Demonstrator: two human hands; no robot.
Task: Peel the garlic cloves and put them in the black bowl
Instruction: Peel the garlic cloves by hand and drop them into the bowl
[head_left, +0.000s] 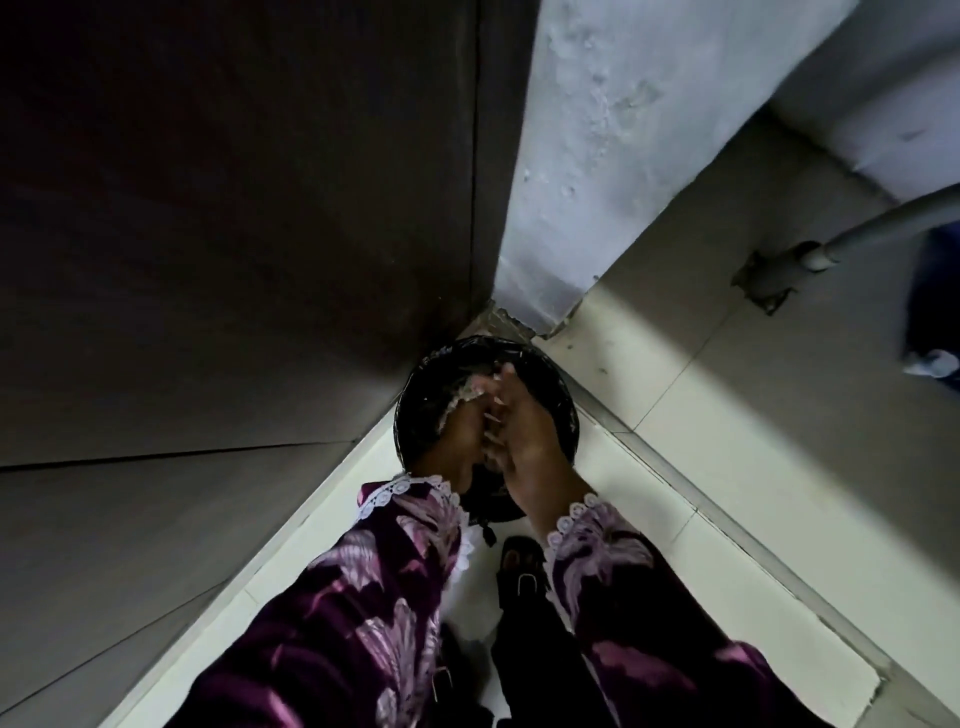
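Overhead, the largest surfaces are a dark wall panel (234, 208) on the left and a pale, pitted plaster column (623, 130) at centre-right, meeting in a corner. Below them runs a light tiled floor (701, 545). A grey pipe (883, 223) crosses the upper right, fixed to a bracket.

Two purple floral sleeves (363, 597) with white lace cuffs reach in from the bottom edge. A sandalled foot (522, 564) stands on the tiles between them.

A round black container (563, 410), apparently the black bowl though it looks bin-like, sits on the floor in the corner, directly under both hands. Pale flecks, possibly garlic skin, lie inside near its far rim; too blurred to confirm.

Left hand (460, 431) and right hand (524, 431) are pressed together over the container, fingers pointing away. Blur hides whether either pinches a clove; cannot tell. No garlic clove can be made out.
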